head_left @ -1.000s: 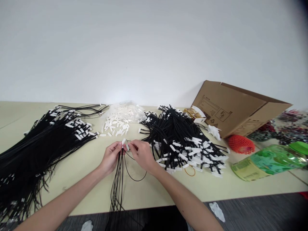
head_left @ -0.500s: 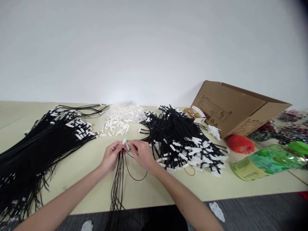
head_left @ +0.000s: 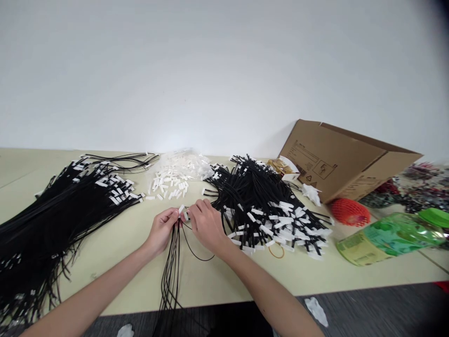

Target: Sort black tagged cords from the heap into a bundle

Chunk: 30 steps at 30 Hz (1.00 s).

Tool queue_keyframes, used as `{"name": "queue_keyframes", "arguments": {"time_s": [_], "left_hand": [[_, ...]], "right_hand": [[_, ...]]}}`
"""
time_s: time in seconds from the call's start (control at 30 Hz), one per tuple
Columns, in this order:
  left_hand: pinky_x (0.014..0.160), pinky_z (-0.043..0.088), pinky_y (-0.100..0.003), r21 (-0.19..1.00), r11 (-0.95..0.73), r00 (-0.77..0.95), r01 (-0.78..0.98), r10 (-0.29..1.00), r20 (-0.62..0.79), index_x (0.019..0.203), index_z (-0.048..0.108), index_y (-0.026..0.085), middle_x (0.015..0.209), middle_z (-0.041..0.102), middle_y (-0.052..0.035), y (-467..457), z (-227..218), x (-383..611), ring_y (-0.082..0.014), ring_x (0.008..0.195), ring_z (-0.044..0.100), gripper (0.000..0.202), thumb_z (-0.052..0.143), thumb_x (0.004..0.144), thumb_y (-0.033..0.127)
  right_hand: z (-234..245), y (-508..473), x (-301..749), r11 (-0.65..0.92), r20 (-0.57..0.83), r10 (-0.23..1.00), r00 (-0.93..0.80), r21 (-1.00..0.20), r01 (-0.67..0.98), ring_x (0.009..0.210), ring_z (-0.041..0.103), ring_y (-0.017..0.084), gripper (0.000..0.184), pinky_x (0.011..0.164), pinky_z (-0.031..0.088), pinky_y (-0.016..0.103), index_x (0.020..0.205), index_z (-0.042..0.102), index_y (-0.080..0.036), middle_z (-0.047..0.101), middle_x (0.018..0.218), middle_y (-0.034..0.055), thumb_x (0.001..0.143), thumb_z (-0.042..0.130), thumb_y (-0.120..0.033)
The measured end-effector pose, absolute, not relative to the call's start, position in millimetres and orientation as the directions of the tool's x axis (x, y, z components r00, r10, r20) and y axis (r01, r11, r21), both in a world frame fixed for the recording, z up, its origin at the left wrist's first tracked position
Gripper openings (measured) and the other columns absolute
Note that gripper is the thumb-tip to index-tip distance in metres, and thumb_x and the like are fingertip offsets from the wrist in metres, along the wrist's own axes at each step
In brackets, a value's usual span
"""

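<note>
Several thin black cables (head_left: 174, 235) hang from the left hand (head_left: 161, 230), its grip pinched around them beside a small white rectangular tab (head_left: 181, 208), over the pale yellow desk (head_left: 140, 291); the right hand (head_left: 206, 224) curls close by, its hold unclear.

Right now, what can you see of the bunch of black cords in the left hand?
The bunch of black cords is thin-stranded, perhaps coated wire. The left hand grips it near the top, where a white piece shows by the fingertips. Below, the strands spread slightly and hang past the near edge of the table; their lower ends are lost against the dark floor. One strand bows out toward the right hand.
</note>
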State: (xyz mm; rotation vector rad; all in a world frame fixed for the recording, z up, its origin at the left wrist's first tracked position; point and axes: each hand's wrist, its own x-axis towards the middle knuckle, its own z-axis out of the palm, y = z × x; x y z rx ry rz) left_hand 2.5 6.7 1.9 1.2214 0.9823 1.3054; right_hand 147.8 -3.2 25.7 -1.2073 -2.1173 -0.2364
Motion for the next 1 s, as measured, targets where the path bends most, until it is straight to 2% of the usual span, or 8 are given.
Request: {"name": "queue_keyframes", "arguments": {"time_s": [0.13, 0.27, 0.4, 0.53, 0.67, 0.8, 0.9, 1.0], "left_hand": [[0.055, 0.036, -0.023, 0.984, -0.08, 0.096, -0.16, 0.991, 0.096, 0.061, 0.062, 0.014, 0.061, 0.057, -0.0023, 7, 1, 2, -0.013, 0.056, 0.046, 0.025, 0.062, 0.071, 0.037], [0.056, 0.035, -0.023, 0.983, -0.054, 0.161, -0.174, 0.983, 0.083, 0.06, 0.061, 0.015, 0.059, 0.055, -0.0009, 8, -2, 2, -0.0121, 0.056, 0.046, 0.025, 0.06, 0.073, 0.036], [0.055, 0.034, -0.022, 0.98, -0.017, 0.209, -0.196, 0.976, 0.059, 0.059, 0.06, 0.014, 0.058, 0.054, -0.0002, 7, -1, 2, -0.0111, 0.056, 0.044, 0.026, 0.06, 0.074, 0.035], [0.055, 0.034, -0.021, 0.978, 0.025, 0.231, -0.206, 0.973, 0.023, 0.061, 0.061, 0.014, 0.06, 0.056, -0.0008, 6, 1, 3, -0.0111, 0.057, 0.045, 0.025, 0.061, 0.073, 0.035], [0.055, 0.035, -0.022, 0.973, 0.065, 0.195, -0.22, 0.981, -0.022, 0.063, 0.063, 0.013, 0.061, 0.057, -0.001, 7, 2, 3, -0.011, 0.056, 0.046, 0.024, 0.062, 0.072, 0.036], [0.057, 0.038, -0.022, 0.961, 0.084, 0.084, -0.265, 0.994, -0.064, 0.066, 0.064, 0.012, 0.063, 0.059, -0.0015, 11, 0, 1, -0.0104, 0.056, 0.049, 0.023, 0.065, 0.069, 0.035], [0.059, 0.041, -0.021, 0.926, 0.09, 0.019, -0.366, 0.996, -0.09, 0.07, 0.065, 0.013, 0.064, 0.062, -0.0007, 15, -3, -2, -0.0104, 0.059, 0.052, 0.019, 0.068, 0.067, 0.032], [0.06, 0.043, -0.02, 0.873, 0.139, 0.024, -0.467, 0.989, -0.145, 0.07, 0.065, 0.013, 0.066, 0.064, -0.0006, 18, -4, -5, -0.0098, 0.061, 0.055, 0.015, 0.068, 0.067, 0.028]], "right_hand": [[28, -2, 151, 0.618, 0.693, 0.624, -0.363, -0.153, 0.771, 0.085, 0.045, 0.019, 0.018, 0.074, 0.038, 0.031, 0.073, 0.053, -0.016, 0.052, 0.09, 0.008, 0.086, 0.042, -0.02], [29, 1, 156, 0.748, 0.693, 0.578, -0.431, -0.238, 0.62, 0.101, 0.044, 0.019, 0.017, 0.084, 0.036, 0.032, 0.071, 0.051, -0.016, 0.054, 0.107, 0.0071, 0.085, 0.04, -0.014], [28, 6, 159, 0.792, 0.663, 0.587, -0.465, -0.351, 0.5, 0.092, 0.049, 0.014, 0.018, 0.084, 0.038, 0.029, 0.07, 0.05, -0.017, 0.059, 0.099, 0.0037, 0.084, 0.04, -0.011], [27, 9, 161, 0.796, 0.652, 0.588, -0.478, -0.363, 0.485, 0.087, 0.05, 0.014, 0.019, 0.083, 0.039, 0.029, 0.069, 0.051, -0.016, 0.059, 0.098, 0.0037, 0.083, 0.04, -0.01], [26, 9, 159, 0.723, 0.628, 0.649, -0.43, -0.331, 0.607, 0.091, 0.051, 0.016, 0.017, 0.083, 0.041, 0.031, 0.075, 0.055, -0.016, 0.06, 0.097, 0.0059, 0.084, 0.041, -0.01], [26, 4, 155, 0.592, 0.688, 0.649, -0.325, -0.188, 0.784, 0.109, 0.043, 0.024, 0.014, 0.088, 0.039, 0.038, 0.092, 0.057, -0.014, 0.055, 0.109, 0.0112, 0.086, 0.046, -0.019], [26, -1, 150, 0.689, 0.695, 0.548, -0.464, -0.062, 0.722, 0.114, 0.039, 0.022, 0.019, 0.091, 0.038, 0.036, 0.102, 0.054, -0.015, 0.054, 0.111, 0.0104, 0.086, 0.047, -0.022], [23, -2, 147, 0.768, 0.678, 0.466, -0.568, 0.009, 0.641, 0.11, 0.042, 0.018, 0.017, 0.089, 0.039, 0.031, 0.099, 0.056, -0.018, 0.056, 0.107, 0.0063, 0.087, 0.045, -0.016]]}}
